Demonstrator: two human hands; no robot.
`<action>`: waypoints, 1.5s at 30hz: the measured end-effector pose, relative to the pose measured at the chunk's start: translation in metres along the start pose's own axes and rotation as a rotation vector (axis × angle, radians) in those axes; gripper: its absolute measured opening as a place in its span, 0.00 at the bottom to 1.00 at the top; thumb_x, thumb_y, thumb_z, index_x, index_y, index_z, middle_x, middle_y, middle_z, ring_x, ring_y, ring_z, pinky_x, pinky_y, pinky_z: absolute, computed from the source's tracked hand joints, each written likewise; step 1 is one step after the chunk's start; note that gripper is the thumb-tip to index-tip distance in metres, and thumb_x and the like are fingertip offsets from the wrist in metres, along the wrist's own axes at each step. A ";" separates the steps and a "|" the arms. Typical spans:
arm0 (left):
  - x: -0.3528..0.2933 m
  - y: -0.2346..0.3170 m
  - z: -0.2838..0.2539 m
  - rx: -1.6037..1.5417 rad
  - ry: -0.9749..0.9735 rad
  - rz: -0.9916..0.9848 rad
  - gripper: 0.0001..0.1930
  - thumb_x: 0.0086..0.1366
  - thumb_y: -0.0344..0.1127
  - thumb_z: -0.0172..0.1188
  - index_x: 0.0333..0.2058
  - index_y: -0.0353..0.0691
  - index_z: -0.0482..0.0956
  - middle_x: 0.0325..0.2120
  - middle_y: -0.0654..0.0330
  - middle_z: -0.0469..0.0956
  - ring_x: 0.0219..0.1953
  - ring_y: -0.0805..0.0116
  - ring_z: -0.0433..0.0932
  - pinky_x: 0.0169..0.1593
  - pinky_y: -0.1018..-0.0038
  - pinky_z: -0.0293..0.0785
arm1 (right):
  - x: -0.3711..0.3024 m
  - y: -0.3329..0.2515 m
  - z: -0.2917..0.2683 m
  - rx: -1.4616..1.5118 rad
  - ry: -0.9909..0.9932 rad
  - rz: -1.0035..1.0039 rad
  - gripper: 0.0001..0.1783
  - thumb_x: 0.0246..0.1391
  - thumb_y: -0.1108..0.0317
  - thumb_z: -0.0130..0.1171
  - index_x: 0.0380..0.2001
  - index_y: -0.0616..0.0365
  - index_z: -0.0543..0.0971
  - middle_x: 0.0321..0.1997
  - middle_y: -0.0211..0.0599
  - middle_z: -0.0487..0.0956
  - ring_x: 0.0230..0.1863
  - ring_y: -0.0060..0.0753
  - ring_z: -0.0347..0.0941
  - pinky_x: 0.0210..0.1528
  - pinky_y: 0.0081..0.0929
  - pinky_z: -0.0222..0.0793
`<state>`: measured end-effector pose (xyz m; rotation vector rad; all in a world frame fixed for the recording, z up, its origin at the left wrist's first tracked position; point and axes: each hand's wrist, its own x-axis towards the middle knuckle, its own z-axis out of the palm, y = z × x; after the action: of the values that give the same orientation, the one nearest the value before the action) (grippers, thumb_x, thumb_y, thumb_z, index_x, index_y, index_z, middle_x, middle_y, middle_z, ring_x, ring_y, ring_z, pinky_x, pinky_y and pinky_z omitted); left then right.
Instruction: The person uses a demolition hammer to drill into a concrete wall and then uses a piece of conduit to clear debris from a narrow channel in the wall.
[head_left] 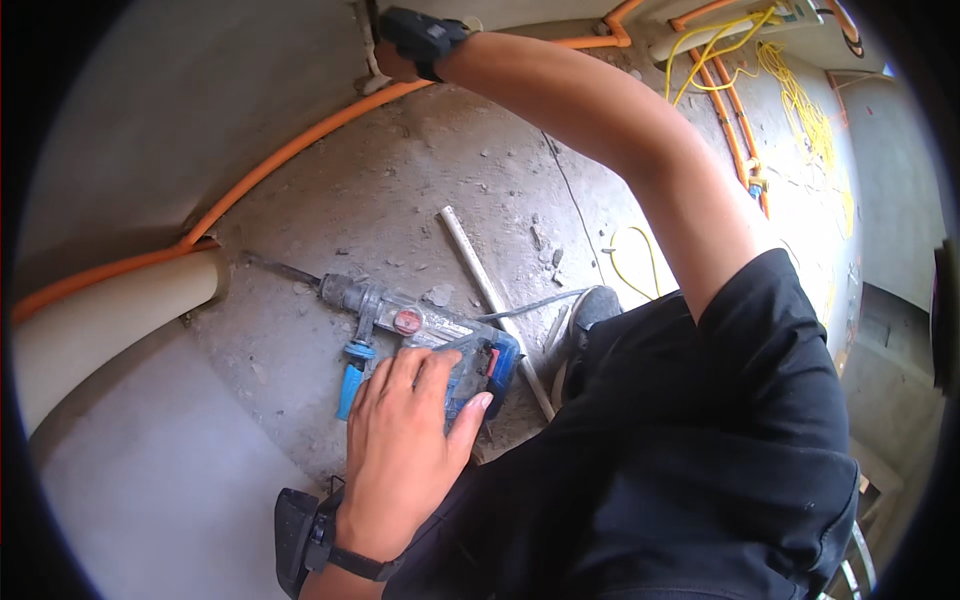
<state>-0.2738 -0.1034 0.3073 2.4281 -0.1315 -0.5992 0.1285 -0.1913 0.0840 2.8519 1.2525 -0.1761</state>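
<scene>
A dusty grey-and-blue demolition hammer (440, 325) lies on the rough floor, its chisel bit (285, 268) pointing left toward the foot of a thick beige pipe. Its light-blue side handle (350, 390) sticks out toward me. My left hand (405, 430) is over the tool's rear, palm down, fingers stretched out and thumb apart; it covers part of the tool, and whether it touches it I cannot tell. My right arm reaches far across to the wall, where my right hand (393, 64) is beside a thin upright pipe (367, 45). A black wrist device hides those fingers.
Orange pipe (300, 140) runs along the wall base, above the thick beige pipe (130, 320). A pale rod (475, 255) lies beyond the tool, near my shoe (597, 305). Rubble (540, 237) is scattered about. Yellow cable (800, 105) lies at the far right.
</scene>
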 end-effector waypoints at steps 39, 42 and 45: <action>-0.019 0.009 0.000 0.075 -0.048 0.062 0.20 0.64 0.41 0.68 0.50 0.36 0.79 0.44 0.53 0.78 0.49 0.52 0.77 0.53 0.58 0.73 | -0.022 0.047 0.035 0.015 0.087 0.128 0.10 0.64 0.64 0.55 0.35 0.53 0.85 0.33 0.41 0.87 0.35 0.49 0.86 0.39 0.45 0.78; -0.016 0.011 0.001 0.055 -0.031 0.050 0.20 0.61 0.37 0.70 0.48 0.35 0.79 0.44 0.50 0.78 0.48 0.47 0.77 0.53 0.56 0.74 | -0.021 0.040 0.043 0.051 0.149 0.179 0.11 0.64 0.63 0.55 0.33 0.52 0.85 0.33 0.41 0.87 0.36 0.50 0.86 0.39 0.45 0.78; -0.016 0.010 0.001 0.084 -0.068 0.032 0.20 0.64 0.42 0.68 0.51 0.37 0.79 0.45 0.53 0.78 0.49 0.52 0.77 0.54 0.58 0.73 | -0.037 0.057 0.025 0.132 0.144 0.315 0.11 0.65 0.63 0.54 0.35 0.52 0.85 0.36 0.44 0.87 0.39 0.52 0.85 0.41 0.46 0.79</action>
<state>-0.2881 -0.1086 0.3189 2.4822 -0.2273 -0.6743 0.1436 -0.2588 0.0617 3.1761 0.8165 -0.0484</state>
